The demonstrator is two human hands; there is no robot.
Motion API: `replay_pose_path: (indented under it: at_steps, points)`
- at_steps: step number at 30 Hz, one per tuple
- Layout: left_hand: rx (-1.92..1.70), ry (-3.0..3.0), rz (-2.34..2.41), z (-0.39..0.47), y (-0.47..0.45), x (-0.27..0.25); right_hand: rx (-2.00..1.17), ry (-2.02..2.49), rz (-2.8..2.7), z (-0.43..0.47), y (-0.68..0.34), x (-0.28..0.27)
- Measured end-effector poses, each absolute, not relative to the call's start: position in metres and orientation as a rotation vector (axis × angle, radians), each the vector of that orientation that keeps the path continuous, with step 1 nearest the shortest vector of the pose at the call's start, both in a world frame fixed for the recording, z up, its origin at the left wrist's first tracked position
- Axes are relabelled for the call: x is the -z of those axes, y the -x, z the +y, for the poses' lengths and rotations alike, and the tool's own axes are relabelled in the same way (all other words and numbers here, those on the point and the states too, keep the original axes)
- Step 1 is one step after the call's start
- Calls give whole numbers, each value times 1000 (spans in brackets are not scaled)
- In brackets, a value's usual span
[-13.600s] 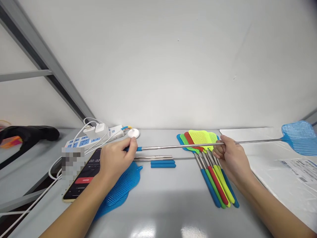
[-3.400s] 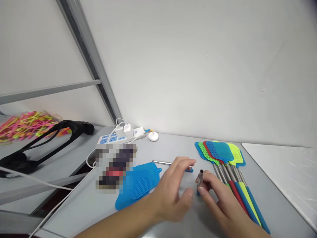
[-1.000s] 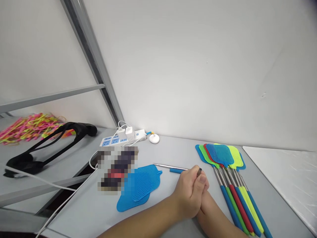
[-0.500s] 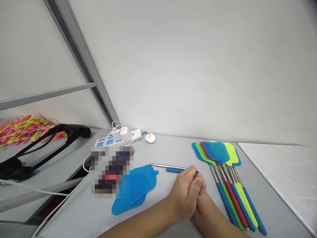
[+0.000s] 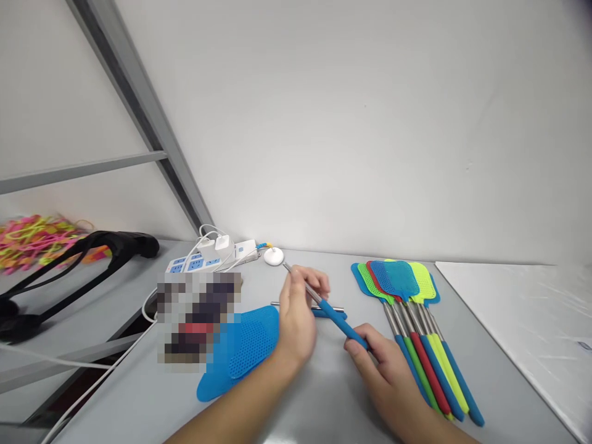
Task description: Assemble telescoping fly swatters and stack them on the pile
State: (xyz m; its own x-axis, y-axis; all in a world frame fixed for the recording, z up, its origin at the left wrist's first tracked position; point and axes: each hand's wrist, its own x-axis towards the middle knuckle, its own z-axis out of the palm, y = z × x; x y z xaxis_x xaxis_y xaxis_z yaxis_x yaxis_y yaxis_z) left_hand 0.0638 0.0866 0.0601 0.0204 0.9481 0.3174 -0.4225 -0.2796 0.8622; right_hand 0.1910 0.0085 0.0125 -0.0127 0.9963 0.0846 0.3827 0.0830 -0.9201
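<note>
A fly swatter handle (image 5: 340, 322), a metal rod with a blue grip, slants between my two hands. My left hand (image 5: 296, 324) is closed about its metal upper part, thumb along the rod. At the lower end, my right hand (image 5: 386, 373) grasps the blue grip. Behind the left hand lies another metal rod with a blue sleeve (image 5: 341, 314), partly covered. Blue mesh swatter heads (image 5: 254, 345) rest on the table left of my left hand, overlapping. To the right is a fanned pile of assembled fly swatters (image 5: 396, 279) with blue, green, red and yellow grips.
A white power strip (image 5: 197, 264) with chargers and cables stands at the back left, beside a round white device (image 5: 273, 256). Further left are a black strap-like frame (image 5: 124, 246) and colourful loops (image 5: 37, 240). A white wrapped sheet (image 5: 513, 308) lies right.
My hands were clasped together around the handle; now they are apart, with the handle stretched slanting between them. The left hand moved left and up, and the blue grip has come into view.
</note>
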Motion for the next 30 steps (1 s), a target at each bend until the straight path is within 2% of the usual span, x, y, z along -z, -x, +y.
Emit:
replay_pose_path:
  at_steps: [11, 26, 30]
  points:
    - [-1467, -998, 745, 97, -67, -41, -775, 1346, -1233, 17, -210, -32]
    - [-1444, -951, 663, 89, -68, -37, -585, 1332, -1551, 22, -235, -43]
    - [-1416, -1011, 668, 88, -68, -34, -635, 1299, -1552, 22, -240, -44]
